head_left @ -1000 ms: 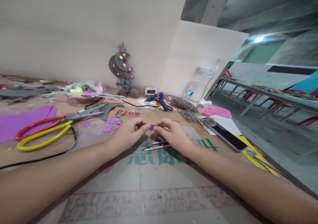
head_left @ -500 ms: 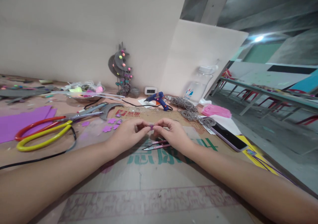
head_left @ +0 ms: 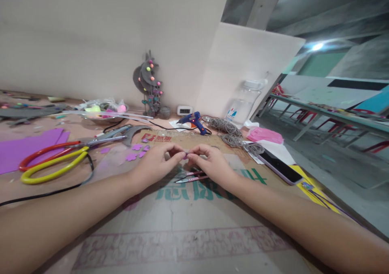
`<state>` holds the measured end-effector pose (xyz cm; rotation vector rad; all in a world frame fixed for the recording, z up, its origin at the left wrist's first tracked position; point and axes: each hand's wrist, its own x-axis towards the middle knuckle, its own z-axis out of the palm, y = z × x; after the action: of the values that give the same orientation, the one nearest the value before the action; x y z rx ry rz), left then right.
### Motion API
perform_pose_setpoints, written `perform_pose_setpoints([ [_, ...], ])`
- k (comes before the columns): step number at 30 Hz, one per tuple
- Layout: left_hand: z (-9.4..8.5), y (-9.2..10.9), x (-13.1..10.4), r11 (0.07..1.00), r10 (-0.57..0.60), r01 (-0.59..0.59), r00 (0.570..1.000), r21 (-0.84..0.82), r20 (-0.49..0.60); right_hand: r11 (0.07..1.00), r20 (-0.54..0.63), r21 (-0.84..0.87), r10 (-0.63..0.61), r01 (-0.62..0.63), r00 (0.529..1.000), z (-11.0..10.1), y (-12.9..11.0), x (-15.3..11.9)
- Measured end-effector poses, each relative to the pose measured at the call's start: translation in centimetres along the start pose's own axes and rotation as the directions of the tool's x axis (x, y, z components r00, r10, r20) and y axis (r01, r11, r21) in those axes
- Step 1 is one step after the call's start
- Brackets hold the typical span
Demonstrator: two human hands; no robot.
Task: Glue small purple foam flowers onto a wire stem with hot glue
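Between my two hands is a small purple piece [head_left: 185, 156], mostly covered by fingertips; its exact shape cannot be made out. My left hand [head_left: 159, 162] pinches one side of it with thumb and fingers. On the other side my right hand [head_left: 211, 162] pinches it too. Just under the right hand, a pair of thread snips [head_left: 190, 179] with pink handles lies on the printed cardboard [head_left: 182, 221]. Left of the left hand are several purple flower cut-outs [head_left: 131, 156].
Scissors with red and yellow handles [head_left: 54, 164] and purple sheets [head_left: 30, 150] lie left. A blue glue gun [head_left: 196, 122], grey cord bundles [head_left: 226, 128] and a water bottle [head_left: 240, 104] stand behind. At right are a phone [head_left: 281, 168] and a pink packet [head_left: 264, 135].
The purple piece has shifted very slightly between the fingertips and less of it shows. Both hands stay in the same place, still pinching it.
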<state>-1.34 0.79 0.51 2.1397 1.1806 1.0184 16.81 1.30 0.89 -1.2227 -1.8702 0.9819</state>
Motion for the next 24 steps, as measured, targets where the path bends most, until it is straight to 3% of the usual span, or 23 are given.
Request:
perform_pose_setpoints([
  [6, 0.13, -0.37, 0.06, 0.999, 0.013, -0.012, 1.0, 0.032, -0.016, 1.0, 0.019, 0.012, 0.017, -0.017, 1.0, -0.01, 0.11, -0.1],
  [12, 0.0, -0.24, 0.02, 0.999, 0.015, -0.014, 1.0, 0.046, -0.015, 0.999, 0.022, 0.017, -0.048, 0.047, 0.999, -0.15, -0.09, 0.0],
  [24, 0.05, -0.1, -0.09, 0.989, 0.056, -0.063, 0.997, 0.137, 0.055, 0.996, 0.043, -0.029, -0.083, 0.084, 0.996, -0.14, -0.07, 0.04],
])
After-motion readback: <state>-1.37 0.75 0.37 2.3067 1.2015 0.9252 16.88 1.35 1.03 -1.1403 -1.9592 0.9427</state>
